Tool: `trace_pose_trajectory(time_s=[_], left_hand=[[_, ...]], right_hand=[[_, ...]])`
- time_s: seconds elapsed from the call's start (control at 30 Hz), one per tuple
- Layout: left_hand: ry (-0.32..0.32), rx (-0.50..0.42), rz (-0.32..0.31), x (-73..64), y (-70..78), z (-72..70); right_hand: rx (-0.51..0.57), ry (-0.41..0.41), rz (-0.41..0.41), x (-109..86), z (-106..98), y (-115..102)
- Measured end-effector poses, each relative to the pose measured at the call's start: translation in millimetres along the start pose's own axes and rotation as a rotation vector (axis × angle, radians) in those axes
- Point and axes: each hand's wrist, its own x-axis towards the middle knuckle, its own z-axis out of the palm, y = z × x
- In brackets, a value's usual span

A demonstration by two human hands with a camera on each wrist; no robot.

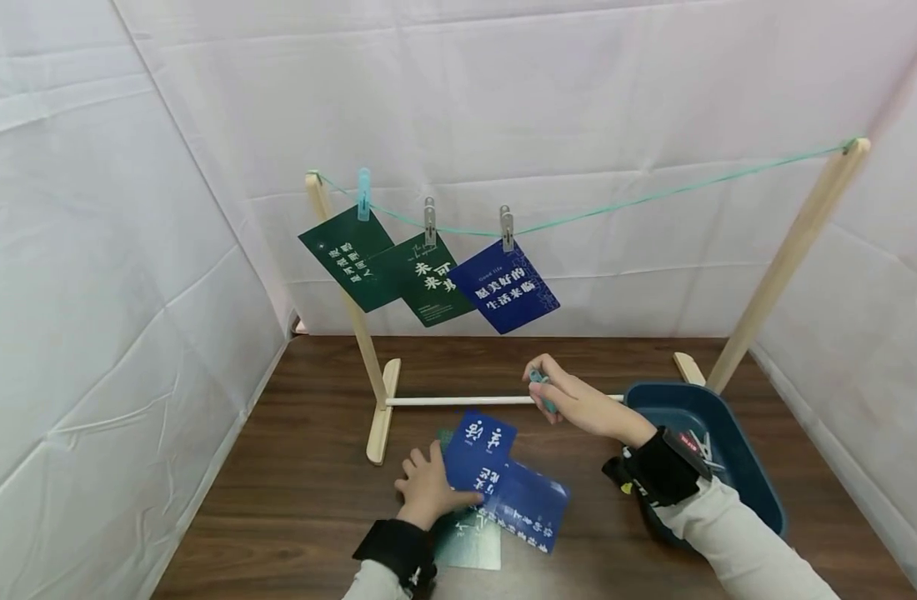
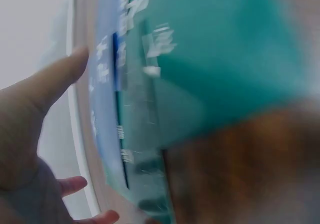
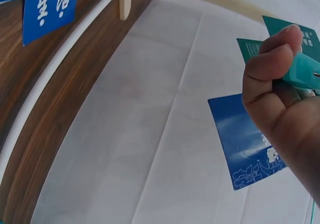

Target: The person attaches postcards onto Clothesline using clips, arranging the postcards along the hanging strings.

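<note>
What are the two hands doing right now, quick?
Left hand: open, fingers spread over the loose cards; I can't tell whether it touches them.
Right hand: closed, holding a teal clip.

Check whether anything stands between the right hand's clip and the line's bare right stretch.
Nothing visible does. The right hand pinches the teal clip below the line; the hanging blue card sits left of that stretch.

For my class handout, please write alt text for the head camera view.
A person's right hand holds a teal peg above a table while the left hand lies spread over loose cards. Beyond, three hanging cards are pegged to a green line between two posts; a blue tub holding pegs stands at the right.
</note>
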Motion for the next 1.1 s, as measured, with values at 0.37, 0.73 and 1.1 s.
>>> trace_pose_trajectory(time_s=[0.37, 0.73, 1.1], left_hand=[[-0.115, 0.003, 0.086, -28.1, -13.6, 2.2], [-0.181, 0.021, -0.019, -9.5, -35.7, -32.7], [-0.079, -0.216, 0.095, 13.1, -65.2, -92.9]], right_hand=[[-0.016, -0.041, -0.023, 1.8, 12.1, 1.2], [-0.032, -0.048, 0.022, -0.8, 16.9, 1.3], [-0.046, -0.057, -0.012, -1.3, 22.5, 8.9]])
